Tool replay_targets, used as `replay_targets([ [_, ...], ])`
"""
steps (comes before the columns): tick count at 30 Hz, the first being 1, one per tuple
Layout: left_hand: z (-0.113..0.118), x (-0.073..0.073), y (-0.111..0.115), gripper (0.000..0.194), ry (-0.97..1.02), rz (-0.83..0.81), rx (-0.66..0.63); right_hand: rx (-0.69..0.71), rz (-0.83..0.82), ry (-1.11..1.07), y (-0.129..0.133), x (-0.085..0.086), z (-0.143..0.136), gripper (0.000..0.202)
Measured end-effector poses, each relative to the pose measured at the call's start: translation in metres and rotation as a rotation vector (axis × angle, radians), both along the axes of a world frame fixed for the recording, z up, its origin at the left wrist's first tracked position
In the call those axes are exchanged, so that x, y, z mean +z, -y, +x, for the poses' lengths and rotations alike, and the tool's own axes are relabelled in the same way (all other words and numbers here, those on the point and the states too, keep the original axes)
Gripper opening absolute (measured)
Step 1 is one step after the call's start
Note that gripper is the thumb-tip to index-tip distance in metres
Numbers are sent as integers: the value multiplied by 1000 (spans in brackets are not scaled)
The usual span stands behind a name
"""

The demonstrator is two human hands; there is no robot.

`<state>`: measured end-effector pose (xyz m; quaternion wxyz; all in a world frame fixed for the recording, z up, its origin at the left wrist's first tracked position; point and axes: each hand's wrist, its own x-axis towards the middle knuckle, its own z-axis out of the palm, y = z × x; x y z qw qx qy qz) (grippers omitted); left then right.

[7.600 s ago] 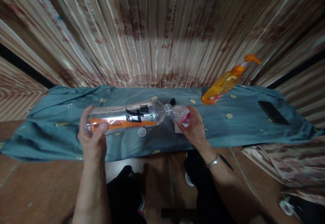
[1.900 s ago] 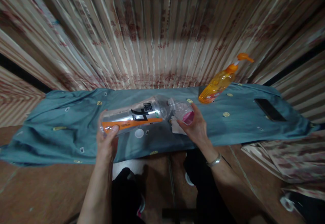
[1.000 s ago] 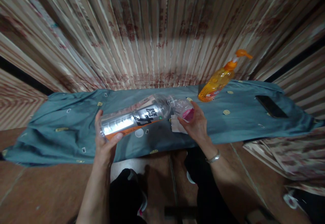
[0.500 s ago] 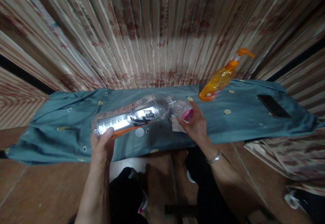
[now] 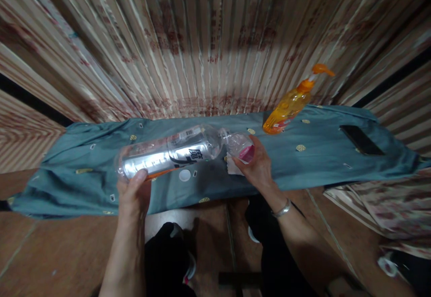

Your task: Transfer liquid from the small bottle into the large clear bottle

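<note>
While my left hand [image 5: 133, 192] has slid back to grip the base of the big clear bottle [image 5: 168, 155], raising it, my right hand [image 5: 257, 169] clasps the small bottle [image 5: 239, 145] mouth-to-mouth above the blue cloth [image 5: 319, 162].

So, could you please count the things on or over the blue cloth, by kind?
Clear plastic bottles: 2, the large bottle in the left hand and the small bottle in the right hand
Orange pump bottles: 1
White caps: 1
Dark phones: 1
Total: 5
</note>
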<state>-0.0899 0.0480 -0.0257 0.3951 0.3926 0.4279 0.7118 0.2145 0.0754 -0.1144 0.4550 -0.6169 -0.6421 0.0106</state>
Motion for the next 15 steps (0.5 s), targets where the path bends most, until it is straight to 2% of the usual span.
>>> replay_targets([
  [6,-4,-4,-2,76,0,13,20,1,-8,-12,0,0,-1,82],
  [15,4,0,-1,70,-32,32,5,-6,-31,-22,0,1,0,85],
])
